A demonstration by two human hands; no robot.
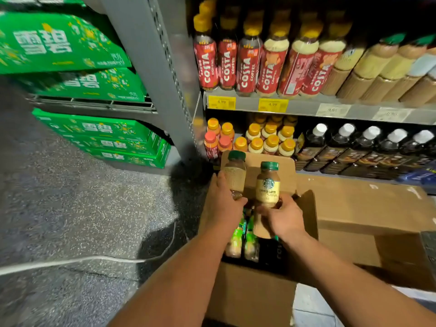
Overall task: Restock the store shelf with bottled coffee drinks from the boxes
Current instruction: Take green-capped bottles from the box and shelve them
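- Latte bottle (267, 185): upright above the box (250, 298), its base grasped by the right hand (283, 218).
- Second bottle (234, 178): upright above the box, gripped low by the left hand (221, 201).
- Spare bottles (236, 241): inside the box, under both hands.
- Shelf (330, 107): beyond the box.

COSTA bottles (226, 64), 4.99 tag (221, 102), perhaps LATTE bottle (267, 185)
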